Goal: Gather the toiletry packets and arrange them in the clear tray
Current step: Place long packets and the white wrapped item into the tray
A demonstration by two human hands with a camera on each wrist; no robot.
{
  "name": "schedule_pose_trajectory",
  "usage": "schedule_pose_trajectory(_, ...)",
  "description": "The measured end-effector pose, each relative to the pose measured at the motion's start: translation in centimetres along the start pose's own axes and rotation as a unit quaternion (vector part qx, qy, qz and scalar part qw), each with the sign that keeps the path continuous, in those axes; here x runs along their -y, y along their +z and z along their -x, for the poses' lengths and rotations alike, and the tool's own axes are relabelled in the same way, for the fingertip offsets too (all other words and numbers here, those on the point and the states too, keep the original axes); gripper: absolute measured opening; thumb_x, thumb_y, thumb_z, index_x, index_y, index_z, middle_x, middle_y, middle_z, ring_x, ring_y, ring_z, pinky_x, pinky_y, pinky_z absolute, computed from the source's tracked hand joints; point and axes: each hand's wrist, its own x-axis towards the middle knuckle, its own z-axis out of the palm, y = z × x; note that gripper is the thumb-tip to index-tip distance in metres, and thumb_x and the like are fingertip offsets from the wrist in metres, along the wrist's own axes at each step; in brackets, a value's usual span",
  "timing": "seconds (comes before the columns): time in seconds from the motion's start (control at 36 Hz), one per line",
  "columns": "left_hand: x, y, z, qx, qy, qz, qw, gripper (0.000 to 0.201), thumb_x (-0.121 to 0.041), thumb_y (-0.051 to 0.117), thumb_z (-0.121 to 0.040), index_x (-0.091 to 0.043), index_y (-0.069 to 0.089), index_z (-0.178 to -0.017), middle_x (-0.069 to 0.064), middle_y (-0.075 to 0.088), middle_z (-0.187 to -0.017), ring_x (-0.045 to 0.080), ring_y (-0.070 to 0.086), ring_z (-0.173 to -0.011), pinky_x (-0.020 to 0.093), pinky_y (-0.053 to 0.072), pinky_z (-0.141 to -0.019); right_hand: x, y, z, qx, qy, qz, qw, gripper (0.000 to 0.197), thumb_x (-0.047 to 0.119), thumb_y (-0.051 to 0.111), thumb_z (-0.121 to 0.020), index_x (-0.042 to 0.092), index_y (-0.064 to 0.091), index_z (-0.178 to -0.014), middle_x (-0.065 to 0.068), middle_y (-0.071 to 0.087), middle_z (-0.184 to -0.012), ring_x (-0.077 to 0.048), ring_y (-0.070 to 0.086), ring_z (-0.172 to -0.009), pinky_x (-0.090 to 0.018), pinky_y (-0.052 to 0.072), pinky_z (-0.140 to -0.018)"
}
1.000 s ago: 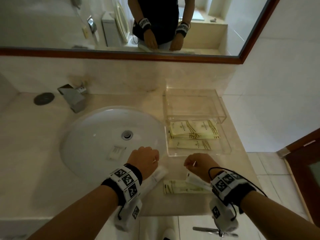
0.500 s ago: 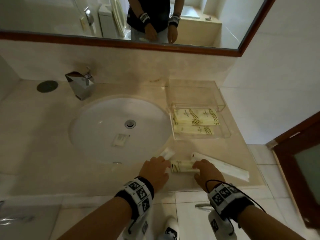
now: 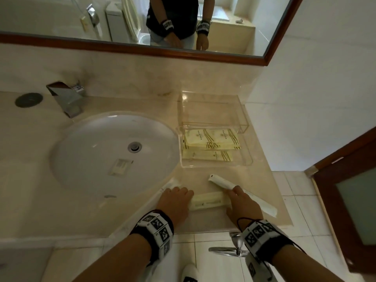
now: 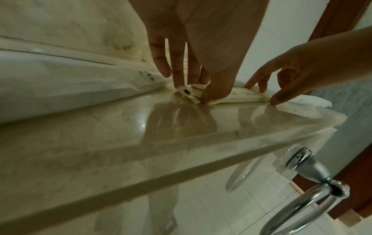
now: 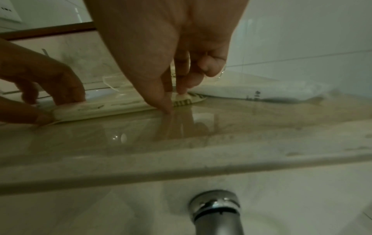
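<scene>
Cream packet point(image 3: 207, 201) lies flat on desk point(image 3: 203, 222), in front of clear tray point(image 3: 247, 157). Left hand point(image 3: 176, 202) pinches its left end, fingers point(image 4: 178, 63) and thumb curled; right hand point(image 3: 243, 203) pinches right end. Three packets point(image 3: 209, 139) already lie in tray.

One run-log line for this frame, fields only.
left hand: pinching cream packet end | right hand: pinching other end | packet: on counter | clear tray: holds packets
</scene>
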Motion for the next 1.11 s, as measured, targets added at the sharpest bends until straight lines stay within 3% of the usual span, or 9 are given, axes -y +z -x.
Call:
schedule_pose_trajectory(0.17, 0.3, -0.7, -0.1, 0.006, -0.008, 0.018, 1.0, 0.04, -0.019, 0.049, -0.087, -0.017, 0.043, -0.127, 0.005, 0.053, -0.125, 0.026, 0.05, -0.115, 0.037, 0.042, -0.093, -1.1, -0.9, -0.8, 0.017, -0.044, 0.006, 0.999, 0.047, 0.032, 0.064, -0.078, 0.025, 0.049, -0.122, -0.001, 0.04, -0.126, -0.023, 0.046, -0.113, -0.036, 0.051, -0.086)
schedule_pose_trajectory(0.25, 0.7, -1.4, 0.2, -0.038, 0.0, 0.039, 0.999, 0.041, -0.019, 0.054, -0.082, -0.017, 0.047, -0.122, 0.006, 0.056, -0.117, 0.027, 0.054, -0.107, 0.034, 0.043, -0.081, -1.3, -1.6, -0.8, -0.009, -0.078, 0.018, 0.997, 0.051, 0.038, 0.067, -0.069, 0.022, 0.054, -0.116, 0.001, 0.047, -0.12, -0.023, 0.048, -0.108, -0.035, 0.048, -0.083)
schedule_pose_trajectory(0.31, 1.1, -2.2, 0.4, -0.084, 0.005, 0.065, 0.994, 0.039, -0.016, 0.056, -0.077, -0.016, 0.053, -0.116, 0.006, 0.059, -0.109, 0.029, 0.057, -0.1, 0.031, 0.037, -0.072, -1.4, -2.2, -0.8, -0.034, -0.098, 0.012, 0.995, 0.051, 0.038, 0.066, -0.065, 0.021, 0.056, -0.112, 0.001, 0.054, -0.115, -0.025, 0.051, -0.104, -0.035, 0.046, -0.08)
schedule_pose_trajectory(0.44, 1.9, -5.5, -0.6, -0.146, 0.029, 0.07, 0.986, 0.031, -0.017, 0.06, -0.071, -0.015, 0.059, -0.103, 0.005, 0.064, -0.092, 0.026, 0.059, -0.081, 0.027, 0.036, -0.061, -1.7, -5.1, -2.0, -0.055, -0.104, -0.009, 0.993, 0.051, 0.044, 0.06, -0.073, 0.026, 0.048, -0.119, 0.006, 0.06, -0.114, -0.018, 0.052, -0.106, -0.029, 0.044, -0.085)
schedule_pose_trajectory(0.58, 2.2, -8.3, -3.7, -0.178, 0.018, 0.084, 0.98, 0.034, -0.016, 0.06, -0.076, -0.014, 0.059, -0.11, 0.005, 0.063, -0.101, 0.028, 0.059, -0.089, 0.033, 0.048, -0.073, -2.1, -7.8, -5.4, -0.081, -0.086, -0.029, 0.993, 0.049, 0.039, 0.058, -0.078, 0.027, 0.046, -0.124, 0.006, 0.056, -0.123, -0.017, 0.049, -0.112, -0.03, 0.045, -0.09)
schedule_pose_trajectory(0.72, 2.1, -8.2, -8.2, -0.147, -0.026, 0.085, 0.985, 0.038, -0.015, 0.054, -0.084, -0.019, 0.05, -0.121, 0.003, 0.056, -0.117, 0.025, 0.054, -0.102, 0.033, 0.046, -0.084, -2.6, -8.7, -9.8, -0.062, -0.045, -0.04, 0.996, 0.047, 0.034, 0.058, -0.081, 0.028, 0.044, -0.125, 0.004, 0.053, -0.128, -0.02, 0.048, -0.117, -0.034, 0.047, -0.091)
schedule_pose_trajectory(0.97, 2.8, -6.1, -12.3, -0.099, -0.069, 0.041, 0.992, 0.039, -0.009, 0.043, -0.09, -0.018, 0.044, -0.128, 0.005, 0.052, -0.125, 0.025, 0.051, -0.109, 0.032, 0.039, -0.082, -2.8, -7.2, -14.3, -0.035, -0.053, -0.007, 0.998, 0.046, 0.037, 0.057, -0.084, 0.027, 0.043, -0.127, 0.002, 0.051, -0.131, -0.022, 0.048, -0.118, -0.035, 0.047, -0.09)
schedule_pose_trajectory(1.11, 3.0, -5.9, -12.9, -0.091, -0.072, 0.019, 0.993, 0.036, -0.005, 0.042, -0.091, -0.016, 0.048, -0.125, 0.005, 0.05, -0.125, 0.025, 0.05, -0.11, 0.034, 0.041, -0.088, -3.0, -6.6, -15.3, -0.035, -0.049, -0.011, 0.998, 0.046, 0.036, 0.054, -0.086, 0.026, 0.044, -0.129, 0.0, 0.048, -0.132, -0.024, 0.047, -0.119, -0.037, 0.047, -0.09)
